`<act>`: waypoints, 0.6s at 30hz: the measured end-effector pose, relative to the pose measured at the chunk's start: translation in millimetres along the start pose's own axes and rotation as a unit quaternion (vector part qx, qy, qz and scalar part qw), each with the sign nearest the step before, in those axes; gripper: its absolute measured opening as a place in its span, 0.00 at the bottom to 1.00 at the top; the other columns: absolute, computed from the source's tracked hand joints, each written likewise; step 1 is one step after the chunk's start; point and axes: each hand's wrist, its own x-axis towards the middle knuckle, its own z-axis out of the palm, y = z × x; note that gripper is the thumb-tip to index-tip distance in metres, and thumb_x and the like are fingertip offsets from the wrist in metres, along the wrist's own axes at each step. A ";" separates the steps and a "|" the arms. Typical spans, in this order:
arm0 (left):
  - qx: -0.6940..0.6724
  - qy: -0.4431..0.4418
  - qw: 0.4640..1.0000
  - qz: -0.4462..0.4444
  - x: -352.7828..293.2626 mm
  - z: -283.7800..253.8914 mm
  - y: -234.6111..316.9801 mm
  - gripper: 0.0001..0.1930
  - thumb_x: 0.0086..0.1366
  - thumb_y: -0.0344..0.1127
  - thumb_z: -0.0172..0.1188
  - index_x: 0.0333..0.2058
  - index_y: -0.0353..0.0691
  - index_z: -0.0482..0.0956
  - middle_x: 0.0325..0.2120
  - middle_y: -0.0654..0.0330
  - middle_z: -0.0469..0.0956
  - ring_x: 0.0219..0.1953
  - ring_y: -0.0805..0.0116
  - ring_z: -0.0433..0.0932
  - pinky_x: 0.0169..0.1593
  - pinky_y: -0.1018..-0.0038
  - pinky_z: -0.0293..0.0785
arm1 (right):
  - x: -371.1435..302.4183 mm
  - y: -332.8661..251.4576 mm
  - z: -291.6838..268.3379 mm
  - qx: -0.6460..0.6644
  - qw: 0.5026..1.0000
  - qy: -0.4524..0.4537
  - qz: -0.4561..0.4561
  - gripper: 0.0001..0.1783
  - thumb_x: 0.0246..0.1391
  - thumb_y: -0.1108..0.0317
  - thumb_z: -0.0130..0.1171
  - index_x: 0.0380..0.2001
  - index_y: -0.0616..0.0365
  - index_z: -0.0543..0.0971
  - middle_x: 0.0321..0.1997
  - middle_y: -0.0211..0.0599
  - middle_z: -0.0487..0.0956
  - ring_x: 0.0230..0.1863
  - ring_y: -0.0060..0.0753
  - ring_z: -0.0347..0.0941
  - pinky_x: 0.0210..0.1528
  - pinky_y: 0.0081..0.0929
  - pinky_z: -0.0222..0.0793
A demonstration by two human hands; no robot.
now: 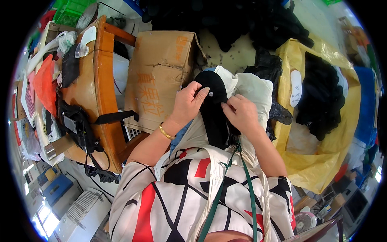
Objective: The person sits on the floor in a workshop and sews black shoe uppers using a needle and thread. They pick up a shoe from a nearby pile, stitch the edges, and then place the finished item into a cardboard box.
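A black, sock-like piece of cloth (pixel 215 82) with a rounded far end lies over my lap. A small pale spot shows on it near my left thumb. My left hand (pixel 189 101), with a gold bangle at the wrist, is closed on its left edge, thumb on top. On the opposite edge, my right hand (pixel 242 113) pinches the cloth between thumb and curled fingers. Underneath spreads an off-white apron (pixel 258 90) covering my legs. More black cloth runs down toward my waist, where dark green cords (pixel 240 149) are tied.
Left of my lap stands a worn cardboard box (pixel 155 72), beside a wooden table (pixel 86 105) holding a black bag (pixel 76 125) and scraps. At right, an open yellow sack (pixel 322 169) holds black pieces (pixel 320 97). A black heap (pixel 242 20) lies ahead.
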 end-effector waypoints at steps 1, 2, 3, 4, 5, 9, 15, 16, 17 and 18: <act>-0.013 0.001 1.000 -0.010 -0.6 0.9 0.7 0.13 0.67 0.39 0.60 0.29 0.35 0.72 0.16 0.62 0.70 0.19 0.77 0.66 0.24 0.77 0.65 | 0.1 3.5 -0.1 -0.032 0.999 0.012 -0.014 0.14 0.50 0.61 0.63 0.20 0.59 0.76 0.22 0.40 0.74 0.27 0.46 0.74 0.28 0.38 0.69; -0.024 0.002 1.000 -0.013 -0.6 2.0 1.3 0.14 0.67 0.39 0.60 0.29 0.35 0.72 0.16 0.64 0.71 0.19 0.78 0.67 0.24 0.78 0.65 | 1.1 4.3 -0.1 -0.084 0.995 0.048 -0.015 0.12 0.52 0.63 0.62 0.21 0.59 0.77 0.22 0.40 0.74 0.27 0.46 0.74 0.29 0.36 0.69; -0.035 0.004 0.999 -0.016 -0.7 3.1 1.6 0.14 0.67 0.39 0.60 0.28 0.35 0.72 0.16 0.65 0.71 0.19 0.79 0.67 0.24 0.79 0.65 | 4.3 6.5 0.5 -0.014 0.996 0.082 0.024 0.12 0.53 0.63 0.61 0.21 0.60 0.77 0.22 0.39 0.74 0.27 0.43 0.74 0.29 0.35 0.70; -0.046 0.006 0.999 -0.018 -0.7 4.1 2.3 0.14 0.67 0.39 0.60 0.28 0.35 0.71 0.16 0.66 0.71 0.19 0.80 0.67 0.24 0.79 0.65 | 8.8 9.6 1.7 0.057 0.990 0.116 0.061 0.13 0.54 0.64 0.61 0.21 0.60 0.78 0.22 0.39 0.74 0.27 0.41 0.74 0.30 0.33 0.70; -0.048 0.009 0.999 -0.021 -1.3 5.0 2.9 0.14 0.67 0.39 0.60 0.28 0.35 0.71 0.16 0.66 0.71 0.19 0.80 0.67 0.24 0.80 0.65 | 12.7 13.6 5.6 0.129 0.976 0.149 0.096 0.13 0.56 0.64 0.60 0.21 0.60 0.78 0.22 0.38 0.74 0.28 0.39 0.75 0.31 0.32 0.70; -0.038 0.016 0.999 -0.032 -2.4 7.1 4.0 0.14 0.67 0.39 0.61 0.27 0.36 0.71 0.16 0.66 0.71 0.19 0.80 0.68 0.24 0.79 0.66 | 29.7 1.8 14.1 0.753 0.598 0.190 0.199 0.16 0.66 0.59 0.51 0.31 0.59 0.77 0.29 0.36 0.77 0.32 0.31 0.74 0.42 0.31 0.72; 0.002 0.029 1.000 -0.012 -3.0 5.4 1.4 0.14 0.65 0.38 0.62 0.26 0.36 0.70 0.15 0.66 0.68 0.20 0.79 0.64 0.24 0.79 0.63 | 21.9 -3.1 17.8 0.880 0.379 0.117 0.264 0.19 0.68 0.56 0.44 0.22 0.49 0.62 0.19 0.23 0.55 0.22 0.25 0.54 0.35 0.28 0.62; 0.008 0.031 0.999 -0.006 -3.7 4.8 -0.9 0.14 0.65 0.38 0.62 0.26 0.36 0.70 0.15 0.66 0.68 0.20 0.79 0.63 0.24 0.79 0.63 | 18.1 -2.9 18.6 0.875 0.376 0.125 0.278 0.19 0.68 0.56 0.44 0.21 0.48 0.62 0.18 0.22 0.55 0.21 0.25 0.53 0.34 0.28 0.60; 0.007 0.035 0.999 -0.004 -4.3 5.2 -1.2 0.14 0.65 0.38 0.62 0.26 0.36 0.70 0.15 0.66 0.67 0.20 0.78 0.62 0.24 0.79 0.62 | 14.5 -2.3 18.6 0.870 0.374 0.133 0.294 0.19 0.68 0.56 0.44 0.21 0.48 0.62 0.18 0.22 0.55 0.21 0.25 0.52 0.33 0.27 0.59; 0.006 0.038 0.999 -0.003 -5.1 6.0 -1.4 0.14 0.65 0.38 0.63 0.26 0.36 0.70 0.15 0.66 0.67 0.20 0.78 0.61 0.25 0.79 0.62 | 11.5 -1.9 17.7 0.867 0.380 0.137 0.293 0.20 0.68 0.56 0.44 0.21 0.48 0.62 0.17 0.22 0.54 0.20 0.24 0.52 0.32 0.27 0.58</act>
